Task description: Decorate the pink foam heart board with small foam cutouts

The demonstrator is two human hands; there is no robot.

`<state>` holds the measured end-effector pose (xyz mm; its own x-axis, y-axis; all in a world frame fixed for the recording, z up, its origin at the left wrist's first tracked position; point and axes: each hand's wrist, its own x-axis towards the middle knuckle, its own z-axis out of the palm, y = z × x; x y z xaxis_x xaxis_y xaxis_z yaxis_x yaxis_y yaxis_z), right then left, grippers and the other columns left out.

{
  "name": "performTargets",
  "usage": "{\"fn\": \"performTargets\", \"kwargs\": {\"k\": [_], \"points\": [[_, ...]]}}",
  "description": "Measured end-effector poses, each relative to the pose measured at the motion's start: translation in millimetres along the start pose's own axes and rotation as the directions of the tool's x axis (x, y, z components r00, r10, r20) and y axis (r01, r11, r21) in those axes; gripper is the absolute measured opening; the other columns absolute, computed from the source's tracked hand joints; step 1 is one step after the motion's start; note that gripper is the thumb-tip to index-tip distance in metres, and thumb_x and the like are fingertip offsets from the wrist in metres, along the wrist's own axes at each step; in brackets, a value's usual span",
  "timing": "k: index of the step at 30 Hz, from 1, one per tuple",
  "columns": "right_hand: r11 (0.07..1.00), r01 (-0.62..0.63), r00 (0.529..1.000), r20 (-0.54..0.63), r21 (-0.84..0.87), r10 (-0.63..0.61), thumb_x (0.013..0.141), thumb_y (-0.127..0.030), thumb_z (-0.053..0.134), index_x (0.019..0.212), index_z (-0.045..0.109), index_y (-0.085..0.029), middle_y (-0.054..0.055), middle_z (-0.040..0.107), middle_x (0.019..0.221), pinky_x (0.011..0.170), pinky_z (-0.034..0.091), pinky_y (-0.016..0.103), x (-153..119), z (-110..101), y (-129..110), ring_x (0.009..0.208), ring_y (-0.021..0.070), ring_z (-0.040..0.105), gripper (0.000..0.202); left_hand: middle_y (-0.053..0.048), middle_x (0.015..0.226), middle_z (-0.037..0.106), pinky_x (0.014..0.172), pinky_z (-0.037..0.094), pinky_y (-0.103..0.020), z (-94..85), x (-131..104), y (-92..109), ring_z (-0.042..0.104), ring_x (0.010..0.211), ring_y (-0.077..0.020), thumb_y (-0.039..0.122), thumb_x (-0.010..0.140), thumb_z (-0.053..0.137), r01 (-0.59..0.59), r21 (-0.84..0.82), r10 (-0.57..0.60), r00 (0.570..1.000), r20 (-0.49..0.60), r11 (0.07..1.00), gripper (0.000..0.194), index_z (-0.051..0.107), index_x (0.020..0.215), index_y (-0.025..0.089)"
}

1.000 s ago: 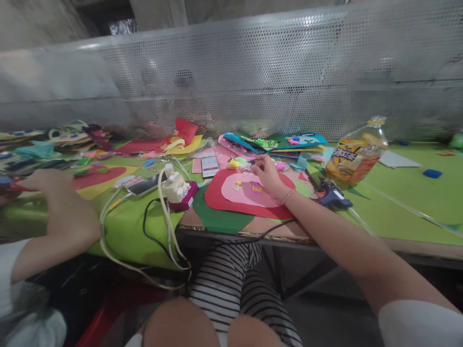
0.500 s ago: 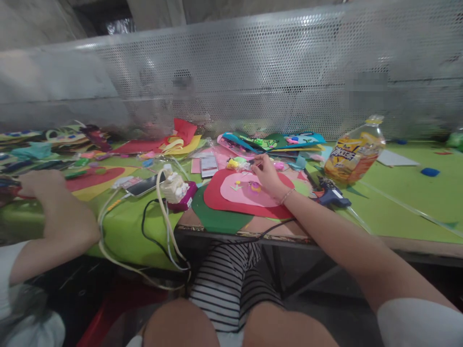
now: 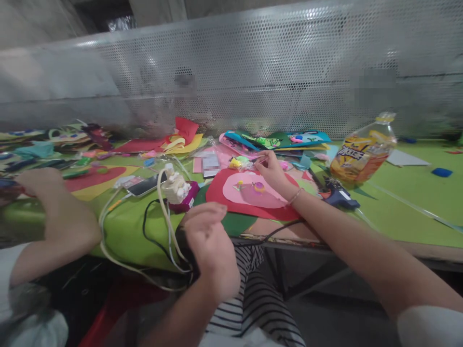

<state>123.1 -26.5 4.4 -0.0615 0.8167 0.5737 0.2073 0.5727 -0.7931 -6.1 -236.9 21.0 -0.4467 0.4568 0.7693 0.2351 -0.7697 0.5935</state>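
Note:
My right hand [image 3: 273, 169] pinches its thumb and fingers together above the back edge of a pink oval sheet. Whatever sits between the fingertips is too small to make out. The pink sheet [image 3: 237, 192] lies on a larger red sheet [image 3: 217, 198], with a green sheet [image 3: 237, 223] under that. On the pink one rest a small purple-and-yellow piece [image 3: 258, 187] and a small yellow-and-green piece [image 3: 239, 184]. My left hand [image 3: 211, 246], loosely curved with fingers extended and nothing seen in it, hovers over the table's front edge.
A dark blue glue gun [image 3: 342, 195] lies right of my wrist, before a drink bottle [image 3: 363, 152]. Left stand a power adapter [image 3: 176, 188] with cables and a phone [image 3: 146, 185]. A co-worker's arm [image 3: 60, 212] reaches in at far left. Coloured craft pieces [image 3: 278, 140] lie behind.
My left hand has risen into view from below, in front of the green and red sheets. My right hand stays pinched near the same spot. The view has shifted slightly.

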Motion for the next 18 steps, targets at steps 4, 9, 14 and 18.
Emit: {"fn": "performTargets", "kwargs": {"k": [4,9,14,18], "points": [[0.999,0.034,0.995,0.099,-0.025,-0.032,0.072,-0.019,0.053,0.095,0.04,-0.021,-0.002,0.052,0.073,0.059,0.041,0.029,9.7,-2.8,-11.5,0.064,0.0133,0.052,0.026,-0.005,0.082,0.05,0.071,0.045,-0.032,-5.9,19.6,-36.7,0.052,0.079,-0.017,0.041,0.086,0.039,0.094,0.011,-0.094,0.972,0.216,0.995,0.023,0.05,0.086,0.02],[0.993,0.068,0.976,0.213,-0.097,-0.047,0.072,-0.019,0.055,0.093,0.043,-0.021,-0.002,0.051,0.071,0.053,0.04,0.027,28.0,0.9,-10.2,0.058,0.0114,0.049,0.024,-0.003,0.072,0.054,0.071,0.043,-0.031,-17.7,42.5,-53.7,0.052,0.073,-0.0162,0.029,0.087,0.043,-0.119,0.327,-0.1,0.808,0.58,0.937,0.018,0.052,0.075,0.019],[0.999,-0.05,0.988,0.147,-0.017,0.052,0.075,-0.018,0.051,0.093,0.043,-0.022,-0.003,0.05,0.07,0.054,0.043,0.027,34.5,20.6,3.2,0.061,0.0122,0.052,0.02,-0.005,0.087,0.061,0.077,0.045,-0.032,-7.7,49.0,-63.1,0.056,0.085,-0.0178,0.024,0.086,0.045,-0.163,0.498,-0.214,0.759,0.615,0.852,0.013,0.057,0.086,0.018],[0.994,-0.067,0.991,0.12,0.088,0.057,0.08,-0.021,0.047,0.097,0.04,-0.022,-0.002,0.052,0.074,0.061,0.047,0.03,25.6,33.6,7.3,0.067,0.0136,0.057,0.018,-0.004,0.082,0.062,0.07,0.046,-0.028,-14.0,54.2,-39.2,0.058,0.08,-0.0158,0.027,0.089,0.043,-0.04,0.249,-0.109,0.824,0.557,0.968,0.019,0.061,0.087,0.02]]}}
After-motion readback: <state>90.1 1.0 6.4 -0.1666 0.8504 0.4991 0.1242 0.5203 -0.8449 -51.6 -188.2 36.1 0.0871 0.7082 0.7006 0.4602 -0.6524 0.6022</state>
